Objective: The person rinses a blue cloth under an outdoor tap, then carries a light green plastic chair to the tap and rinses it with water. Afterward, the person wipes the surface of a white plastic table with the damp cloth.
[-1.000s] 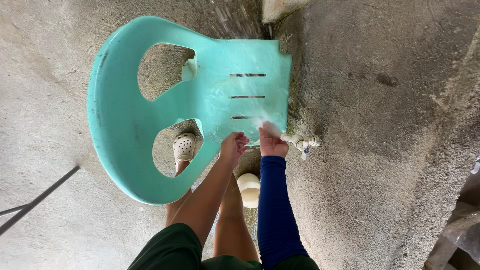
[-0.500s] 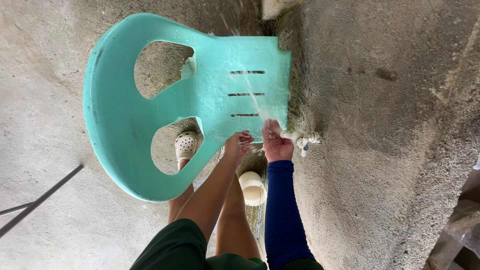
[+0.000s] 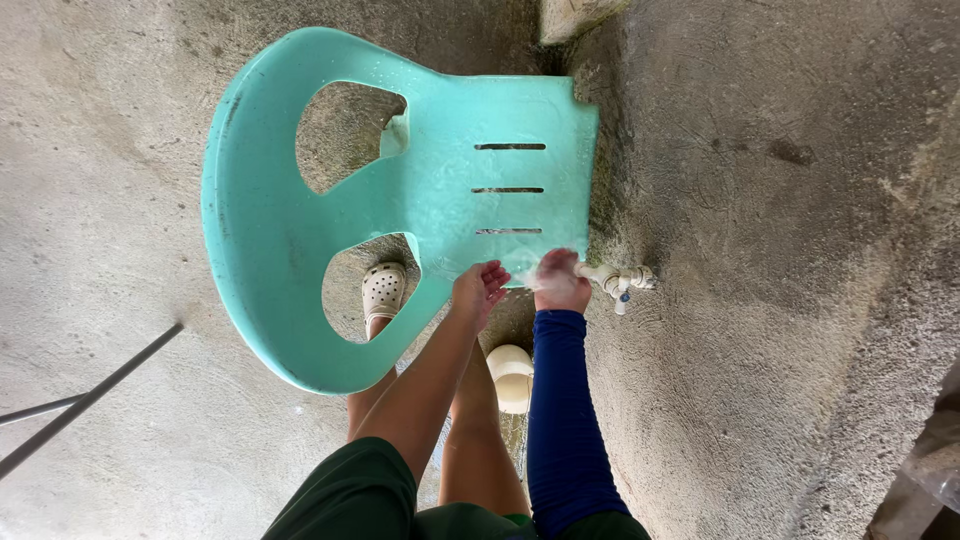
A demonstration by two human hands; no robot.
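Both arms reach forward and down from the body, forearms nearly parallel, hands close together but apart. Left arm bare; left hand (image 3: 480, 288) open, fingers loosely spread and slightly curled, palm turned toward the right hand. Right arm covered to the wrist by a dark blue sleeve (image 3: 563, 420); right hand (image 3: 558, 281) bare, fingers bent inward in a loose fist, back of hand up. Grip contents unclear.
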